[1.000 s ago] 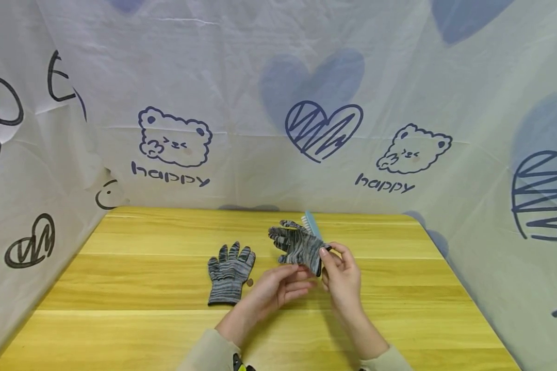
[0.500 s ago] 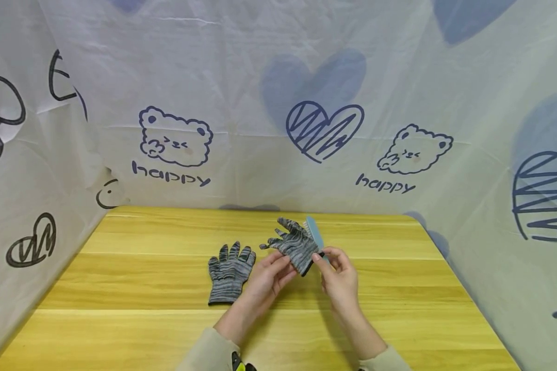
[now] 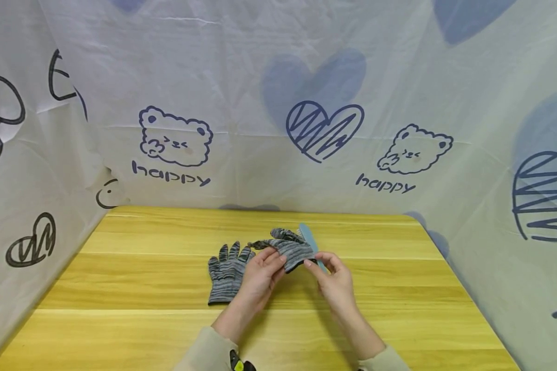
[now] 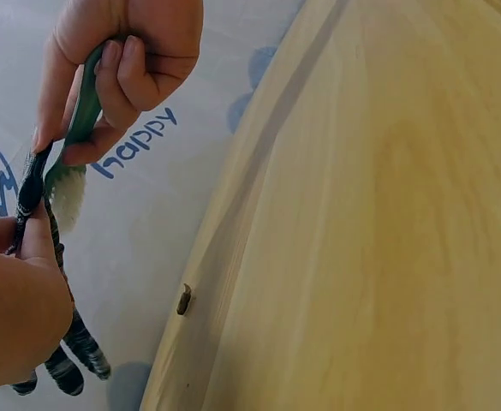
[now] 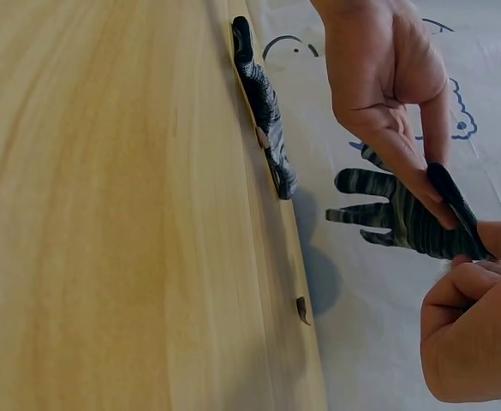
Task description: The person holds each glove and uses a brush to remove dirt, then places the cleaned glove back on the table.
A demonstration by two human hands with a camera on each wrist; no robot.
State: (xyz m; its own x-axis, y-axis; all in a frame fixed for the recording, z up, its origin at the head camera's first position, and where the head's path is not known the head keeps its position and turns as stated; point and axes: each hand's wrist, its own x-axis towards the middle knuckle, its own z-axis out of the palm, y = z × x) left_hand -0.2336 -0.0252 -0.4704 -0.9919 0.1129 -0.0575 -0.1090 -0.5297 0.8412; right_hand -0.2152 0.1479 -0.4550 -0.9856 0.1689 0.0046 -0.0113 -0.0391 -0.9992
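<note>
A grey-black striped knit glove point(image 3: 293, 250) is held above the table between both hands. My left hand point(image 3: 260, 278) pinches it near the cuff, thumb on top. The cuff's other side is pinched by my right hand point(image 3: 336, 281), whose curled fingers also grip the handle of a blue brush point(image 3: 308, 238). In the left wrist view the brush's handle point(image 4: 85, 111) looks green, and its pale bristles point(image 4: 67, 199) touch or nearly touch the glove. A second matching glove point(image 3: 227, 275) lies flat on the table, partly behind my left hand.
The wooden table point(image 3: 376, 309) reaches back to a printed cloth point(image 3: 241, 77) that hangs at the rear and sides. A small brown piece point(image 4: 184, 300) lies on the table. Another small brown thing point(image 5: 263, 137) sits beside the second glove in the right wrist view.
My left hand has moved left and up and taken hold of the glove, which has turned and tilted. The right hand has shifted slightly left and down with the brush.
</note>
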